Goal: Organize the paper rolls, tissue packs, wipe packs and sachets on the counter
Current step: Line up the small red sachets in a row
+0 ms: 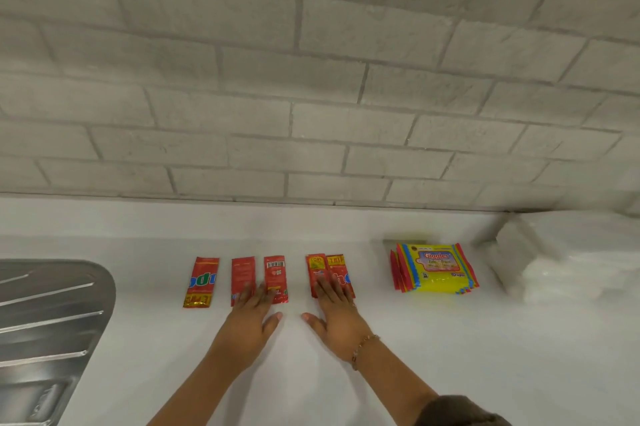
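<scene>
Several red sachets lie in a row on the white counter (pixel 311 391). The leftmost sachet (pixel 201 281) lies alone. My left hand (pixel 251 320) lies flat with its fingertips on the lower ends of two sachets (pixel 243 271) (pixel 275 271). Flat as well, my right hand (pixel 337 318) presses its fingers on two overlapping sachets (pixel 316 268) (pixel 337 269). Stacked yellow wipe packs (pixel 437 268) sit to the right. White tissue packs (pixel 561 266) lie blurred at the far right.
A steel sink drainboard (pixel 48 328) takes up the left edge. A grey brick-tile wall (pixel 311 79) rises behind the counter. Bare counter lies between the sachets and the wipe packs.
</scene>
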Demonstrator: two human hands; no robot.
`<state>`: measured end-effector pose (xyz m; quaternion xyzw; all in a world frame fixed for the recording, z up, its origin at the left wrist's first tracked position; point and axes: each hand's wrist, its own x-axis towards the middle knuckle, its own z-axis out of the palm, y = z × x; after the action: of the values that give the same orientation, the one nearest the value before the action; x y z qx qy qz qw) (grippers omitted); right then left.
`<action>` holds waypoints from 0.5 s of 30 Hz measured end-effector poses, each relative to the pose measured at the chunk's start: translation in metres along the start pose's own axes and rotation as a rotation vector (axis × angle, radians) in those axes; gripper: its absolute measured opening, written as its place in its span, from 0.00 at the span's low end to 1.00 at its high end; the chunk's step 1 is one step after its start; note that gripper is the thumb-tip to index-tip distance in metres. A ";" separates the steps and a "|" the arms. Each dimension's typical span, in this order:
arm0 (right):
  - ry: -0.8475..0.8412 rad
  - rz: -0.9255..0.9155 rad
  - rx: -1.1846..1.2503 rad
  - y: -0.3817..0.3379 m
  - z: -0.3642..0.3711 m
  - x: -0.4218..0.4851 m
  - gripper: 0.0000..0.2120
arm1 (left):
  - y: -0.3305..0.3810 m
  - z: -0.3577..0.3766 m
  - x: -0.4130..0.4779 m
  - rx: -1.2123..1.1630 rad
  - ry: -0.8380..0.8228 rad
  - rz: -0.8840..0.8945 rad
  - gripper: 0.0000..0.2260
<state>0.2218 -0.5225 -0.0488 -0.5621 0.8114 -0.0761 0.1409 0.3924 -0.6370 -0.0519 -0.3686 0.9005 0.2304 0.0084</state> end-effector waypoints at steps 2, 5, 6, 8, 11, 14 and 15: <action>-0.004 0.010 0.013 0.010 -0.003 -0.002 0.34 | 0.004 0.001 0.003 0.017 -0.027 0.006 0.27; -0.010 0.018 0.027 0.021 -0.008 -0.005 0.34 | 0.014 0.004 0.010 0.025 -0.051 0.033 0.27; -0.010 0.018 0.028 0.024 -0.009 -0.006 0.34 | 0.018 0.005 0.012 0.029 -0.058 0.047 0.27; -0.010 0.020 0.031 0.030 -0.010 -0.007 0.34 | 0.028 0.009 0.017 0.034 -0.064 0.076 0.27; -0.007 0.025 0.045 0.037 -0.012 -0.007 0.34 | 0.041 0.014 0.024 0.041 -0.069 0.119 0.27; -0.007 0.026 0.058 0.039 -0.013 -0.007 0.34 | 0.056 0.017 0.032 0.061 -0.084 0.159 0.27; -0.008 0.027 0.062 0.039 -0.013 -0.007 0.34 | 0.060 0.019 0.034 0.070 -0.089 0.166 0.27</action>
<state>0.1858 -0.5022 -0.0466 -0.5469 0.8155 -0.0970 0.1627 0.3250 -0.6142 -0.0505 -0.2815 0.9343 0.2148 0.0421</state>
